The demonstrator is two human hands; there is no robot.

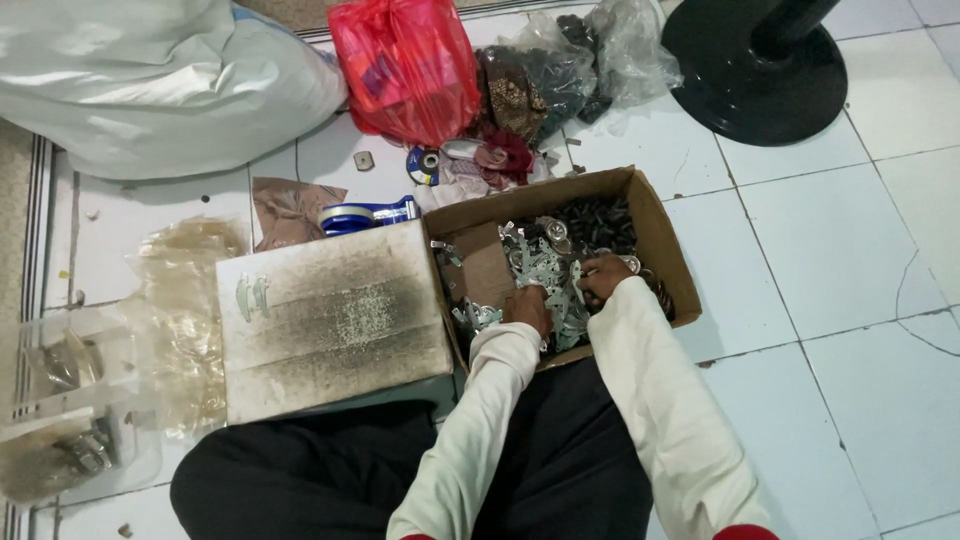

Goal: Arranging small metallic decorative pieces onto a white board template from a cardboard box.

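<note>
Hands deep in the cardboard box (655, 225): your left hand (527, 306) grips flat metal plates (540, 265) from the pile beneath it, your right hand (603, 277) clenches more just beside it.

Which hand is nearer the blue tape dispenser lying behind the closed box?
Left. The left hand is in the open cardboard box on the side toward the blue tape dispenser; the right hand is farther across the box, among the metal parts.
</note>
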